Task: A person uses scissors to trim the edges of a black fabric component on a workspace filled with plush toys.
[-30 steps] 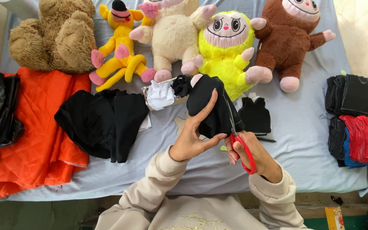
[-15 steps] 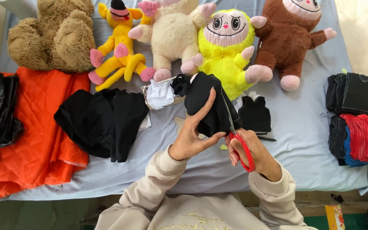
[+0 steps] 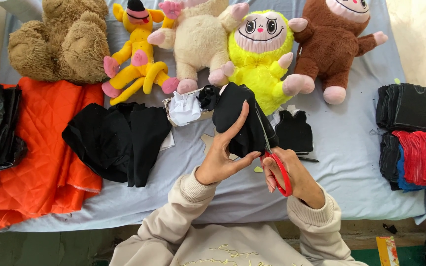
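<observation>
My left hand point(image 3: 222, 156) holds up a piece of black fabric point(image 3: 237, 118) over the blue-grey sheet point(image 3: 351, 162), forefinger stretched along it. Red-handled scissors point(image 3: 278, 167) sit in my right hand point(image 3: 292, 175), with the blades running up along the right edge of the black fabric. Cream sleeves cover both wrists. Just behind the fabric lie a crumpled white piece point(image 3: 184, 108) and a small black scrap point(image 3: 207, 96).
Plush toys line the back: a tan bear point(image 3: 65, 42), a yellow doll point(image 3: 136, 54), a cream one point(image 3: 198, 39), a bright yellow one point(image 3: 260, 59), a brown one point(image 3: 338, 39). Orange quilted cloth point(image 3: 40, 162) and black cloth point(image 3: 119, 140) lie left. Stacks of black and red pieces point(image 3: 410, 133) stand right.
The scissors have worked slightly further up the edge of the black fabric. My left hand has shifted its grip a little, forefinger now extended higher.
</observation>
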